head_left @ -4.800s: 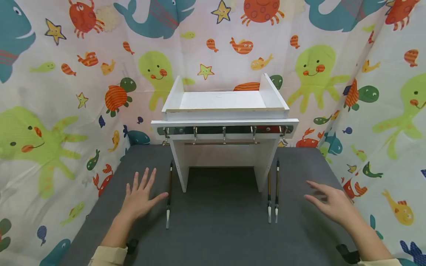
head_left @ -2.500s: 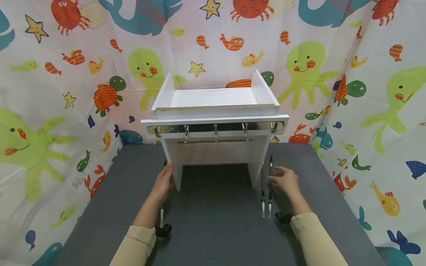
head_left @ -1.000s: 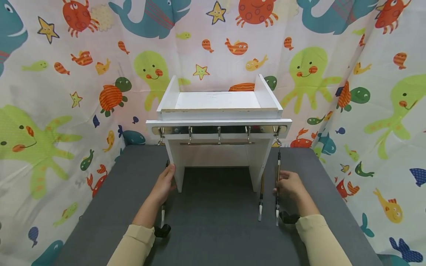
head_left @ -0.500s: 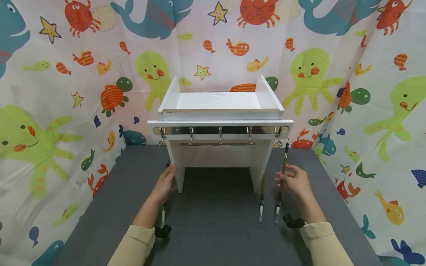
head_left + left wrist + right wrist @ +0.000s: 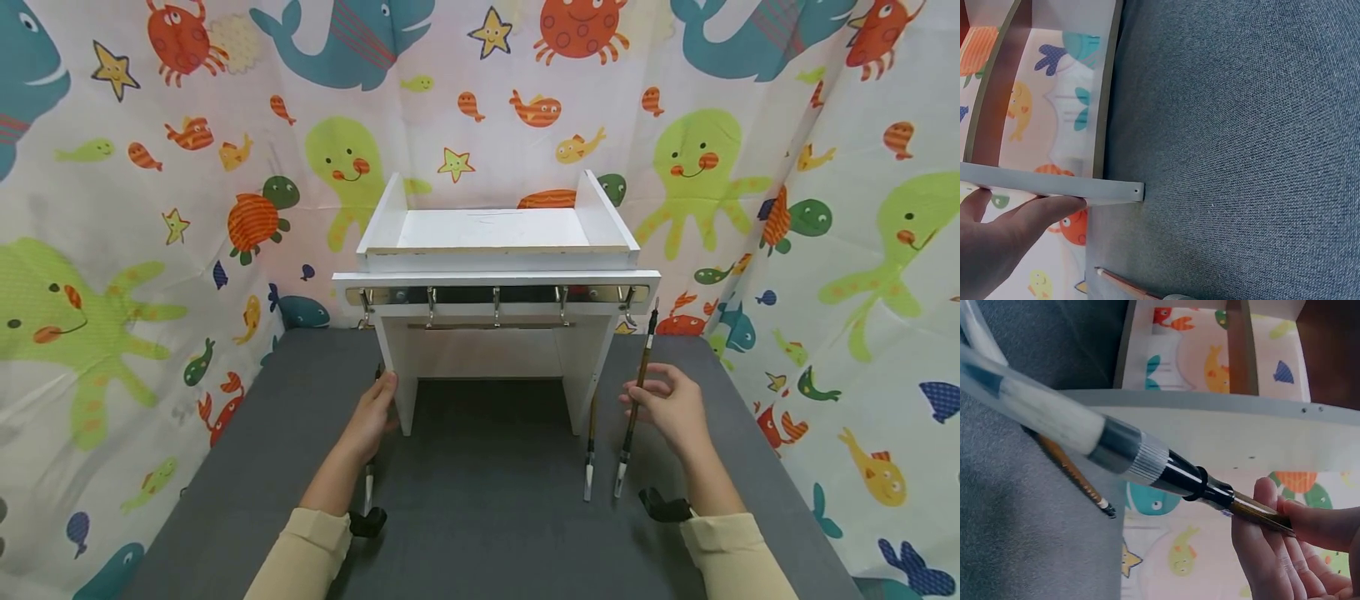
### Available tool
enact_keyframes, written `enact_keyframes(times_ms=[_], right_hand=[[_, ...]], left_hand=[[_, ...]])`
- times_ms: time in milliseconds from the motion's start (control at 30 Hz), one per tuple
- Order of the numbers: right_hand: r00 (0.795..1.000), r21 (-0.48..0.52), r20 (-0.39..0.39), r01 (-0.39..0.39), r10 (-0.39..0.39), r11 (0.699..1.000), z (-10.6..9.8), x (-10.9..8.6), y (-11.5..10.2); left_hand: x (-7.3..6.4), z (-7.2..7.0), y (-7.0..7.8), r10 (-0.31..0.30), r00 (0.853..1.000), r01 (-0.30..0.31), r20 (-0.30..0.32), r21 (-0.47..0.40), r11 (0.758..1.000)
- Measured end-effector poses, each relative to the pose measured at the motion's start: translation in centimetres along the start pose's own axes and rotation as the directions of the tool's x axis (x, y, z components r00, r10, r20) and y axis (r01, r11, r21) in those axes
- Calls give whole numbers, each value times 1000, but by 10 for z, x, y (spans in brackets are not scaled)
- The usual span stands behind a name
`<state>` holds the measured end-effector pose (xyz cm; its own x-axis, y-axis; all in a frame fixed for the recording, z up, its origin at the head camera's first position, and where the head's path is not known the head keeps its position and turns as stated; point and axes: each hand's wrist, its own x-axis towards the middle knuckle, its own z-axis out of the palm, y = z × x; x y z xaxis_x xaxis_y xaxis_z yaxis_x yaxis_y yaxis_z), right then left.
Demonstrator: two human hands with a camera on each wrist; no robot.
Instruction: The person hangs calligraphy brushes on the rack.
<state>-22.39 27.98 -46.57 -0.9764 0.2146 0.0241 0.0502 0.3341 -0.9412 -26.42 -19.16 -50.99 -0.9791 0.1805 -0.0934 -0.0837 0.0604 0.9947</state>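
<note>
My right hand [image 5: 678, 408] pinches a calligraphy brush [image 5: 646, 357] by its brown handle. The brush leans with its dark end up and its clear-capped white tip down, over the table at the right. In the right wrist view thumb and fingers meet on the handle [image 5: 1259, 514]. My left hand [image 5: 366, 421] rests against the outer face of the white shelf's [image 5: 491, 229] left side panel [image 5: 1060, 182], thumb laid along it. A second brush [image 5: 589, 458] lies beside the shelf's right panel. A third brush [image 5: 369, 487] lies at the left, partly hidden by my left hand.
A metal strip with several hooks [image 5: 497, 304] runs along the shelf's front. The shelf stands on a grey table [image 5: 495, 508]. A curtain [image 5: 450, 125] printed with sea animals hangs behind and at both sides.
Both hands came inward; the left reached the shelf's side panel and stayed. My right hand took the outer right brush, drew it away from the other, and raised and tilted its dark end.
</note>
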Motion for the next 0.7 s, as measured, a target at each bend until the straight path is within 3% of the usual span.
enact_keyframes(times_ms=[433,700], right_hand=[[989,-52,-88,116,-120,992,-3,-24,-25],[976,-17,-106,189,-189,982,-5,-32,-37]], left_hand=[[-1,1,1,-10,1000,10,1,2,1000],[-1,2,1,-8,1000,8,-5,1,1000]])
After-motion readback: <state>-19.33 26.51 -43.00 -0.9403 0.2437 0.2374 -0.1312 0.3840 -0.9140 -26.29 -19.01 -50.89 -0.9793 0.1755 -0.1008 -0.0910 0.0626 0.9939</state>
